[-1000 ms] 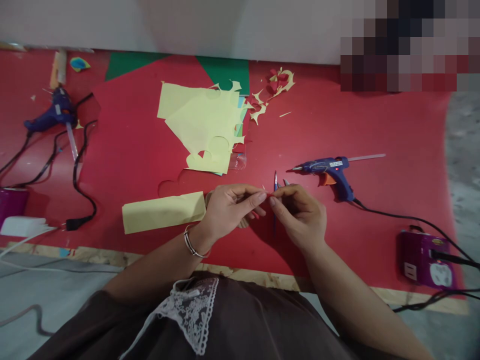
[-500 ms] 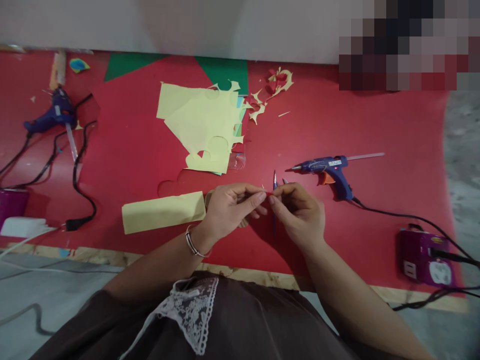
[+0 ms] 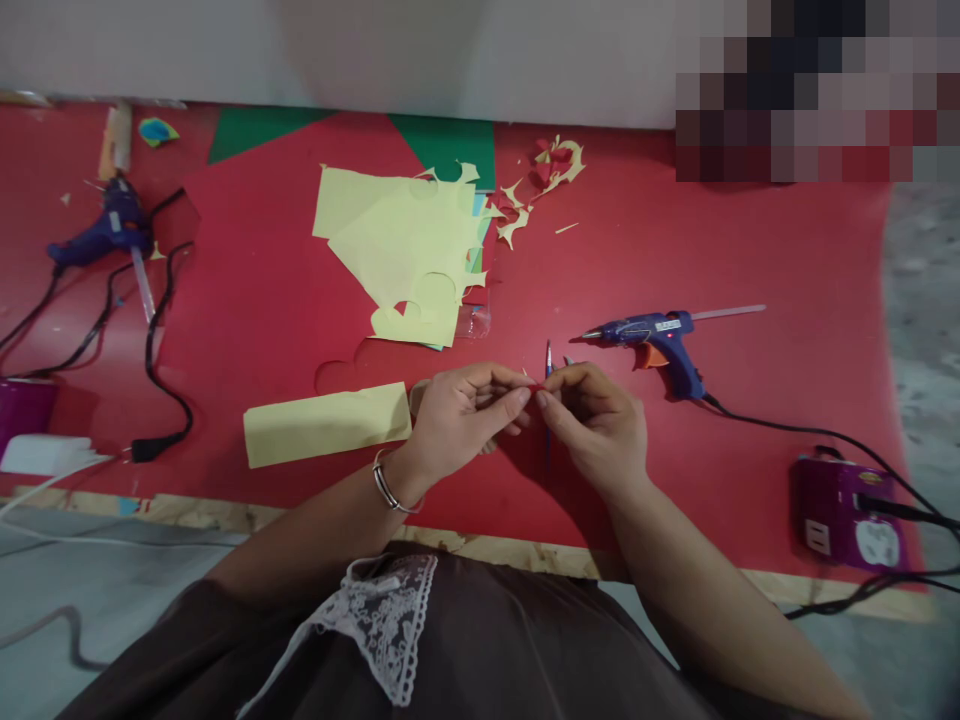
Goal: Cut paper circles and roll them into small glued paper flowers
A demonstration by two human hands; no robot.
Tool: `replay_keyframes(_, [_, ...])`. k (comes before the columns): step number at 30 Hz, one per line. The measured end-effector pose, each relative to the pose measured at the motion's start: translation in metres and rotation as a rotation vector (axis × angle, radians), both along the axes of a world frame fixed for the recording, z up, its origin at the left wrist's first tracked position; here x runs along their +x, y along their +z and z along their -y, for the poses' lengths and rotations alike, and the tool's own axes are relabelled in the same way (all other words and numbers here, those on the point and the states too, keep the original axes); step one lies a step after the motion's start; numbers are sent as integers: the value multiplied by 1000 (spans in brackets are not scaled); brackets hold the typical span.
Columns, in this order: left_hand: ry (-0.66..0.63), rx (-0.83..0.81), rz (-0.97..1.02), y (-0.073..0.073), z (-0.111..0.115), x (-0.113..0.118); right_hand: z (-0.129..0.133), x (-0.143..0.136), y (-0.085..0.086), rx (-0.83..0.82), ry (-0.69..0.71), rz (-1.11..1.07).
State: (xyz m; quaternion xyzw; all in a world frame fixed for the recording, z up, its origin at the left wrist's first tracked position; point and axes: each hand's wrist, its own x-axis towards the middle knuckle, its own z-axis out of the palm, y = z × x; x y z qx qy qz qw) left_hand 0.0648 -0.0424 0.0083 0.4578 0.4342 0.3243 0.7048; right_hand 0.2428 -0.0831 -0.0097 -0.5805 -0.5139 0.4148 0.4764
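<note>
My left hand and my right hand meet fingertip to fingertip above the red table. Between the pinched thumbs and forefingers shows a small red piece, possibly paper; its shape is mostly covered by my fingers. A slim blue tool with a metal tip, brush-like, lies on the table partly behind my right fingers. To the left of my left wrist is a folded yellow paper strip. Right of my right hand rests a blue glue gun with an orange trigger and a clear glue stick.
Cut yellow sheets lie on red and green paper, with scraps beside them. Another glue gun with black cables is at the left. A purple power box sits right, a white plug left.
Both hands stay nearly in place, the fingertips shifting only slightly around the small red piece. Nothing else has visibly moved.
</note>
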Motion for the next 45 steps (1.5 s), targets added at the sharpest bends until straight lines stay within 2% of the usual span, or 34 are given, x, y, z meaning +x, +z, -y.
replay_keyframes(3, [10, 22, 25, -4, 0, 1, 0, 1, -1, -15, 4, 15])
replay_keyframes(6, [-2, -21, 5, -5, 0, 0, -1, 1, 0, -21, 8, 12])
replay_keyframes(11, [-132, -157, -23, 2, -2, -1, -2, 2, 2, -4, 16, -18])
replay_keyframes(14, [-162, -179, 2, 4, -3, 0, -2, 3, 2, -21, 24, -52])
replay_keyframes(21, [-139, 8, -16, -4, 1, 0, -2, 1, 5, -73, 50, -111])
replay_keyframes(26, [-170, 143, -79, 0, 1, -4, 1, 3, 3, -118, 68, -149])
replay_keyframes(35, [-218, 172, -100, 6, 0, -4, 0, 6, 2, -111, 75, -150])
replay_keyframes(42, [-235, 47, -13, 7, -2, -4, 1, 6, 4, -91, 83, -103])
replay_keyframes(45, [-247, 80, -20, 6, -2, -5, 0, 6, 5, -93, 75, -102])
